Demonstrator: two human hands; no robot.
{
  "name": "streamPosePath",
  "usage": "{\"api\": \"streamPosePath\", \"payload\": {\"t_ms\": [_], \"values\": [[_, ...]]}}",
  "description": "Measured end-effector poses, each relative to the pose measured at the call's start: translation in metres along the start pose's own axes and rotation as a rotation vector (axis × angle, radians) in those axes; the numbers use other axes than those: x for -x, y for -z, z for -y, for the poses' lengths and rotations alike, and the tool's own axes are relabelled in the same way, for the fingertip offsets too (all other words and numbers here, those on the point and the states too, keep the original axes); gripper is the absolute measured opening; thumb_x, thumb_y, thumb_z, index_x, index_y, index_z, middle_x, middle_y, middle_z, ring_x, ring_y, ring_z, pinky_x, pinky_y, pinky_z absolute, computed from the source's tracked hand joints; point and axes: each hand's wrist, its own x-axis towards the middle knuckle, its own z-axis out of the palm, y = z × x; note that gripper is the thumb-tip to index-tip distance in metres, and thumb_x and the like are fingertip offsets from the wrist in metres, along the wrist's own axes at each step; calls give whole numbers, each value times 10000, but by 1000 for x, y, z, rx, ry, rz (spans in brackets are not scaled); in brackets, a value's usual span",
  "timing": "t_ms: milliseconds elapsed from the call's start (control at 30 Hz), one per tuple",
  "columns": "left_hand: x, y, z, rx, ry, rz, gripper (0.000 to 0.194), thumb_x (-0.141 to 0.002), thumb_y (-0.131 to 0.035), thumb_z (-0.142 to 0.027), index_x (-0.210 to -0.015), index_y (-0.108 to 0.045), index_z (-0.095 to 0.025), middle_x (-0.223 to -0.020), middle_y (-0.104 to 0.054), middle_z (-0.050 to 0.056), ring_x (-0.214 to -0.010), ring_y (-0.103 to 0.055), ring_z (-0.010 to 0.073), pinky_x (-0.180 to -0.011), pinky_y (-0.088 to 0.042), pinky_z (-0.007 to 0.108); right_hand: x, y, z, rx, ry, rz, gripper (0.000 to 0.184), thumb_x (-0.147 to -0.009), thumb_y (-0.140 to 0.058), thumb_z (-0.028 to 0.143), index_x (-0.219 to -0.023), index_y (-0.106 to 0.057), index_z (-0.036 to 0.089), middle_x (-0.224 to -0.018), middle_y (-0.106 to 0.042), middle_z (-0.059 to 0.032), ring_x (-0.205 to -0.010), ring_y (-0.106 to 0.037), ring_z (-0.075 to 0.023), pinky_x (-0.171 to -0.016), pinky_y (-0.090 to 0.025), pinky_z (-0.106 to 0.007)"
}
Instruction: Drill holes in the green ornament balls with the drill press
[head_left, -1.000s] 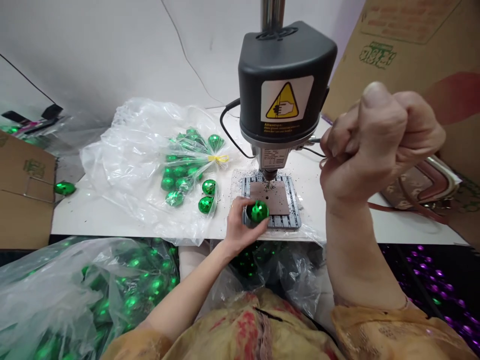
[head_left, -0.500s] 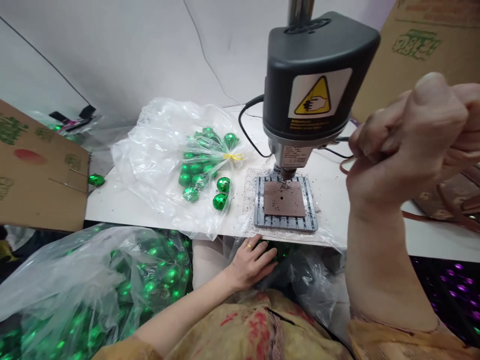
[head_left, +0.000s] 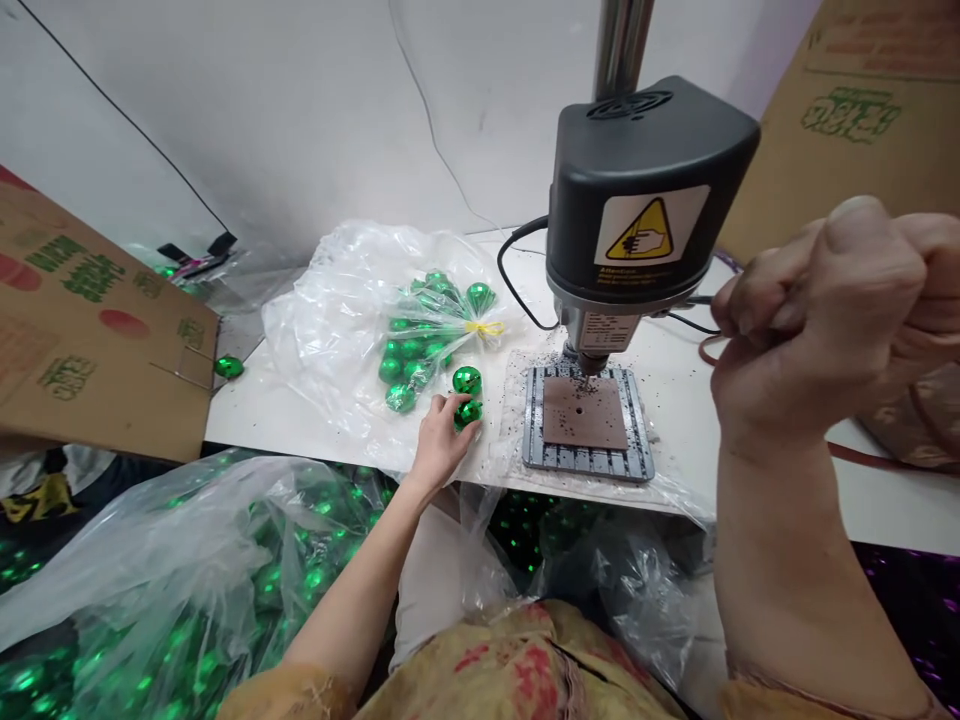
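On the white table [head_left: 682, 425], near its front edge, one green ball [head_left: 468, 413] is sitting between the thumb and fingers of the left hand [head_left: 436, 440], which are closing around its sides. Just behind it, a second green ball [head_left: 466, 380] is lying with its faceted surface shining. To the left of this pair, a clear plastic bag [head_left: 322, 330] is spreading over the tabletop, bunching more green balls [head_left: 409, 350] under its film, with a yellow tie [head_left: 485, 328] cinching it. Well apart from the left hand, the right hand [head_left: 817, 310] is clenching into a fist around the end of a thin lever [head_left: 701, 300] on the drill press [head_left: 652, 180]; the fingers are hiding that end. Below the drill head, a brown board [head_left: 585, 425] with a small dark hole is resting on the slotted base plate [head_left: 532, 440], and dark chips are dotting both. Farther left, a lone ball [head_left: 229, 366] is lying beside a cardboard box [head_left: 105, 340]. Under the table's front edge, on the left, a large translucent bag [head_left: 172, 540] is holding many green balls, while another cardboard box [head_left: 885, 60] is standing behind the right hand.
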Motion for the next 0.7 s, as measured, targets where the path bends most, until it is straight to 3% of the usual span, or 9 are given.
{"api": "streamPosePath", "payload": {"t_ms": [167,267,367,467,700], "values": [[-1,3,-19,116,-166,-101,338,-805,-718,-241,-1136,-649,-243,-1129,-496,74,-1057,-597,227,-917,-515,367,0,3,0,-12,25,28,454,-838,-621,241,-501,-318,211,-415,-351,51,-373,-344,-70,-408,-226,-302],[-4,0,-39,316,-206,-127,492,-786,-767,-298,-1238,-579,-253,-1204,-545,92,-1144,-580,252,-979,-489,396,1,4,1,1,19,45,451,-842,-614,229,-496,-326,202,-420,-359,50,-374,-343,-65,-403,-217,-291],[-10,-14,-58,626,-108,-11,622,-733,-820,-387,-1258,-524,-235,-1143,-616,79,-1004,-635,215,-867,-525,342,2,4,1,4,12,45,457,-840,-616,230,-497,-316,195,-422,-363,49,-369,-341,-59,-397,-201,-280],[-18,-33,-72,802,-41,148,529,-764,-783,-427,-1203,-580,-212,-1111,-661,73,-934,-645,190,-828,-519,317,2,4,1,-11,16,63,496,-841,-615,237,-496,-261,190,-413,-331,56,-364,-323,-52,-401,-193,-271],[-33,-63,-81,783,-70,194,564,-777,-771,-375,-1288,-583,-228,-1212,-674,82,-1082,-624,234,-960,-474,381,2,5,-1,-19,10,85,471,-854,-609,245,-525,-278,182,-428,-289,71,-385,-335,-40,-416,-247,-256]]}}
